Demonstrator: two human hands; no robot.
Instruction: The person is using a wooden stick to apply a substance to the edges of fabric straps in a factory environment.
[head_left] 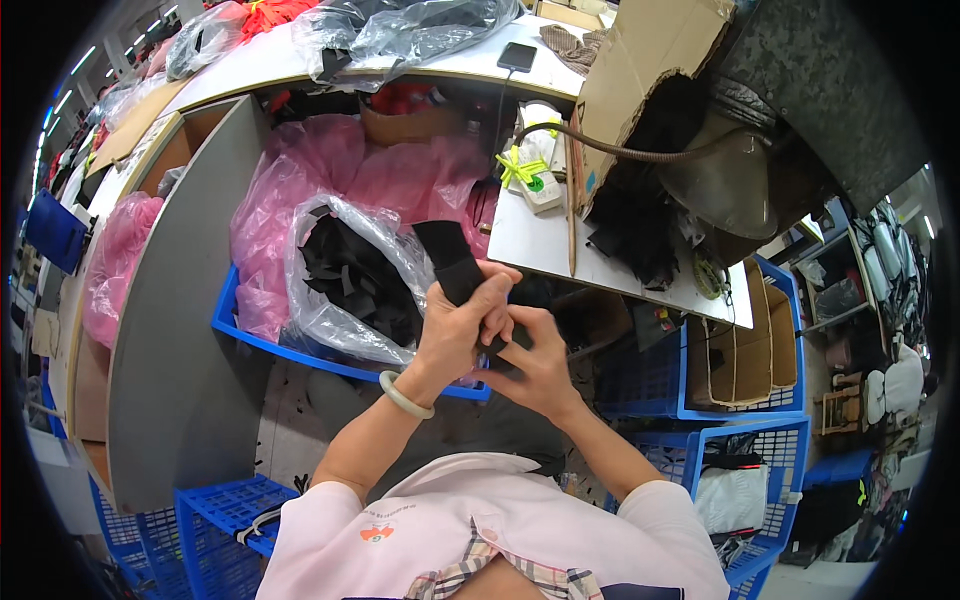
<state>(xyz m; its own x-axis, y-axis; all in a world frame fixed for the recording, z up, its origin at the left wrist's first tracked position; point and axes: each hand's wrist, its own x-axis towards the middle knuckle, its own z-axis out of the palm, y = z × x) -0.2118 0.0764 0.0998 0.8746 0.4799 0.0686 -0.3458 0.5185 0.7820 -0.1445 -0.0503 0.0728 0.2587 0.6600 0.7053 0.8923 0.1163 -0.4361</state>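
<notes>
Both hands meet at the middle, in front of my chest. A black fabric strip is in my left hand; its flat end sticks up past the fingers, tilted to the left. Closed against the left one, my right hand pinches the strip's lower part, which the fingers largely hide. A pale bangle circles my left wrist. Just left of the hands, a clear plastic bag gapes, with many black fabric pieces inside.
The bag stands in a blue crate beside pink plastic bags. A grey panel rises at the left. At right, a white tabletop carries a cardboard box and a lamp. More blue crates stand at lower right.
</notes>
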